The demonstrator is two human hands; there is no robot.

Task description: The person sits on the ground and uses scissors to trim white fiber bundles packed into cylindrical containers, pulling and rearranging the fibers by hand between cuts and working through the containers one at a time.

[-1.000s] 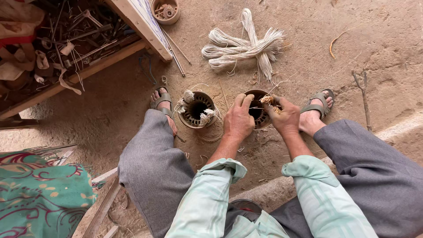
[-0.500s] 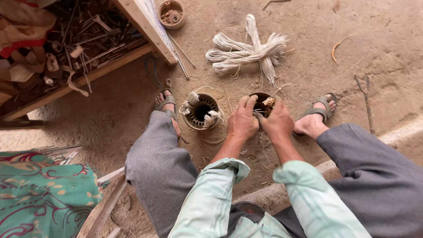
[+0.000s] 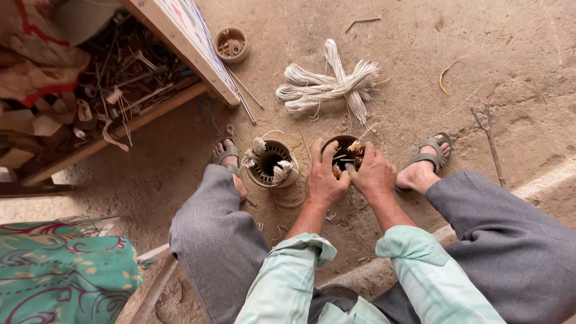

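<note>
Small dark round core (image 3: 342,150), ring-shaped and hollow, standing on the dirt floor (image 3: 510,66) between the two sandalled feet, just ahead of the knees. Pale fibre tufts poking out of its top at the right side.

Left hand (image 3: 324,177) cupped against the near left rim, fingers curled over the edge and steadying it. Right hand (image 3: 375,174) pressed to the near right rim, fingers bent inward and pinched, apparently on a tuft or strand at the top, though too small and shadowed to say for certain. Both hands touching the core and nearly touching each other.

Judged from this: in the middle of working the fibre at the core's top, one hand bracing, the other plucking or tucking. Further handling likely to call for a firm hold against the floor and a fine fingertip grip, the strands being thin and loose.

Just to the left, a second round core (image 3: 270,163), lighter rimmed, with whitish knotted tufts around its edge, untouched. Left foot (image 3: 228,157) beside it, right foot (image 3: 425,165) beside the right hand. Farther out, a bundle of whitish cord (image 3: 327,87) lying crossed on the floor. Beyond, a small round tin (image 3: 231,45) and a wooden crate (image 3: 180,45) full of metal scraps. Forked twig (image 3: 489,132) at the right; green patterned cloth (image 3: 54,270) at the near left.
</note>
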